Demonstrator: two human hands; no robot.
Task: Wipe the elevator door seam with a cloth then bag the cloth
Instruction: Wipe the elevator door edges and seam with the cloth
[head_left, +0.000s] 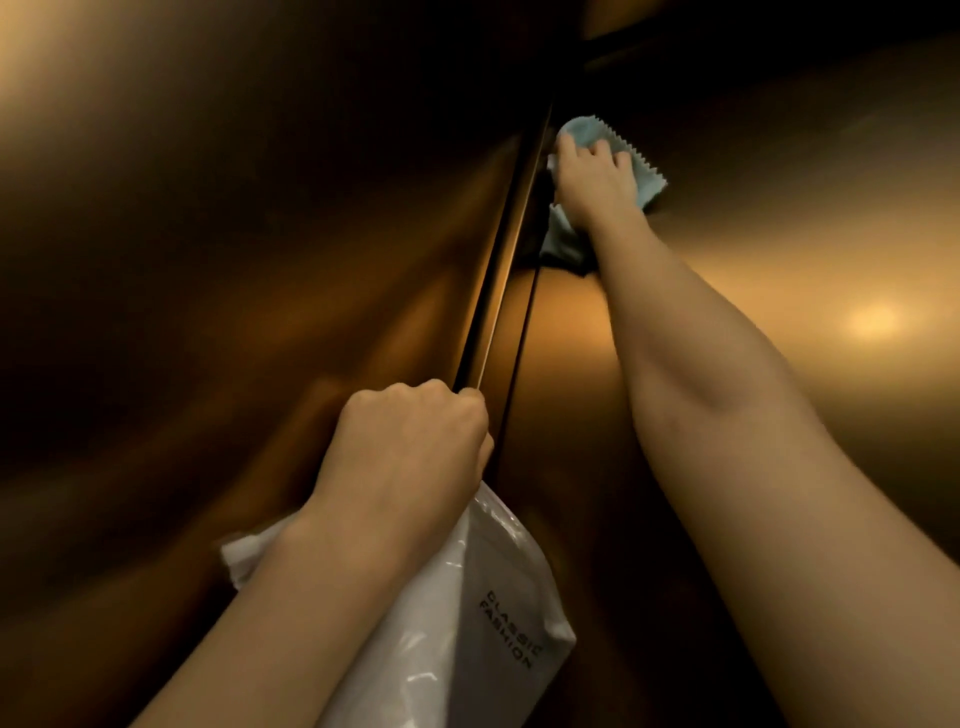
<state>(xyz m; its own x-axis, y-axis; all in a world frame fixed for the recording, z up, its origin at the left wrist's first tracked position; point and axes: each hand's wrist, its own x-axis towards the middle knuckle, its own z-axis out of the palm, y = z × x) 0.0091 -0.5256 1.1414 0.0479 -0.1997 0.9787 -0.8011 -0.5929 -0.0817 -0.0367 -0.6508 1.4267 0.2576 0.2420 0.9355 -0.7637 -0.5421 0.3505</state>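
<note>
Your right hand (592, 171) presses the pale blue cloth (636, 161) flat-fingered against the bronze elevator door (779, 234), just beside the door seam (498, 291). Your left hand (410, 457) is fisted around the top of the white plastic bag (467, 613), hanging lower by the seam.

One legible marking found: "CLASSIC FASHION", dark capitals in two lines, printed on the white plastic bag (467, 613). The print sits below the left grip (410, 447), which holds the bag's top, and runs lengthwise down the bag. No other text readable.
</note>
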